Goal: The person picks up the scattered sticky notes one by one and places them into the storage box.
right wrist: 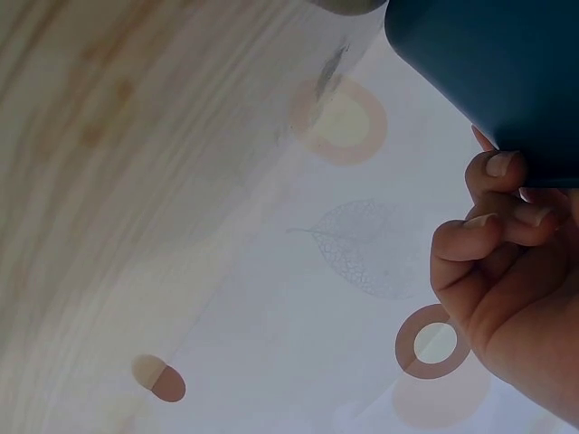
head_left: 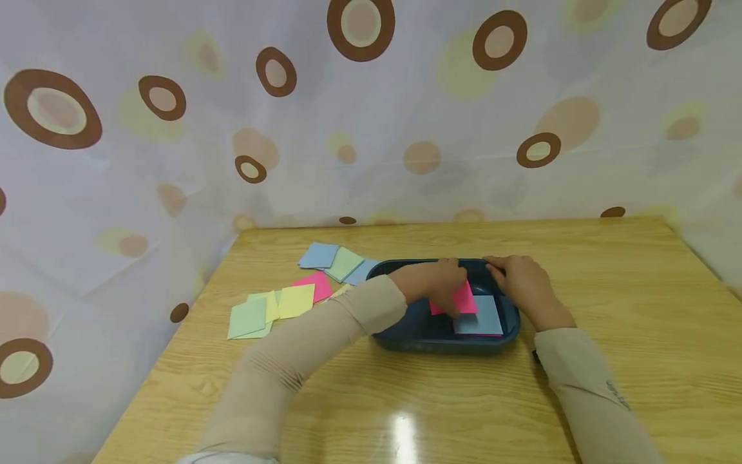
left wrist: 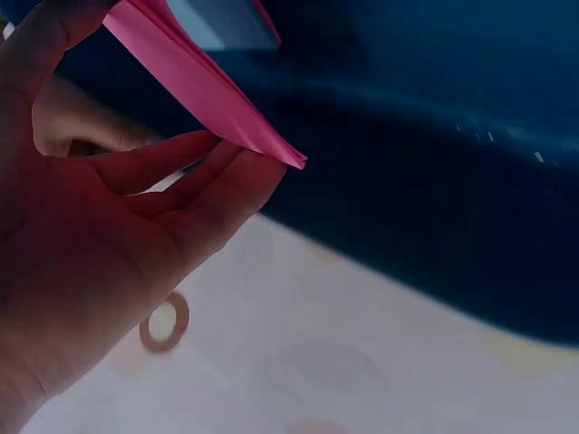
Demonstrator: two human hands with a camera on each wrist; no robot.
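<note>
A dark blue oval plastic basin stands on the table. Over its inside, my left hand holds pink sticky notes between thumb and fingers. The left wrist view shows the pink notes as a thin stack, pinched at its edges by the left hand. Blue sticky notes lie in the basin's right half, a pink edge showing beneath them. My right hand grips the basin's far right rim. In the right wrist view, the right hand has its fingers curled at the basin's edge.
Left of the basin, loose sticky notes lie on the wooden table: green ones, yellow ones, a pink one and blue ones. A patterned cloth hangs behind the table.
</note>
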